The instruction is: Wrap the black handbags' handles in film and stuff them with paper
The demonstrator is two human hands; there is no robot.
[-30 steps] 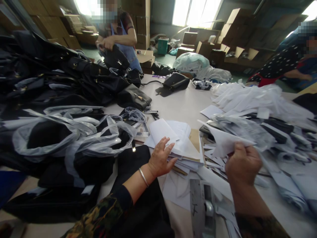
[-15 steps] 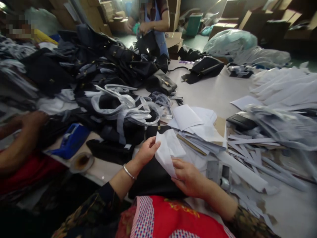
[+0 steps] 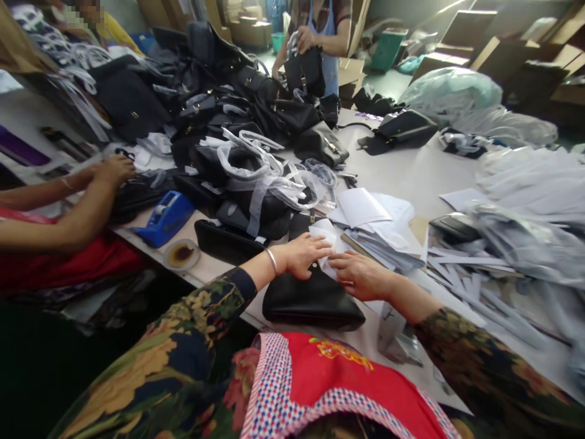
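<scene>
A black bag (image 3: 313, 305) lies flat before me, with a thin white paper (image 3: 325, 230) over its upper part. My left hand (image 3: 305, 253) rests on the paper's left side, palm down, fingers stretched out. On the right side of the paper is my right hand (image 3: 359, 273), its fingers extended and slightly bent, touching it. The paper's middle shows between the two hands; the rest is partly covered by fingers.
A blue tape dispenser (image 3: 167, 216) and a round dish (image 3: 181, 253) stand left. Wrapped straps (image 3: 278, 183) and piled black bags lie beyond. Paper sheets (image 3: 365, 210) and a metal block (image 3: 397, 335) are right. Another person's hands (image 3: 112, 174) work at left; someone stands behind the table.
The white paper, held up in both hands before, now lies on the bag. My left hand has let go and flattened out. The person behind the table has lifted a black bag.
</scene>
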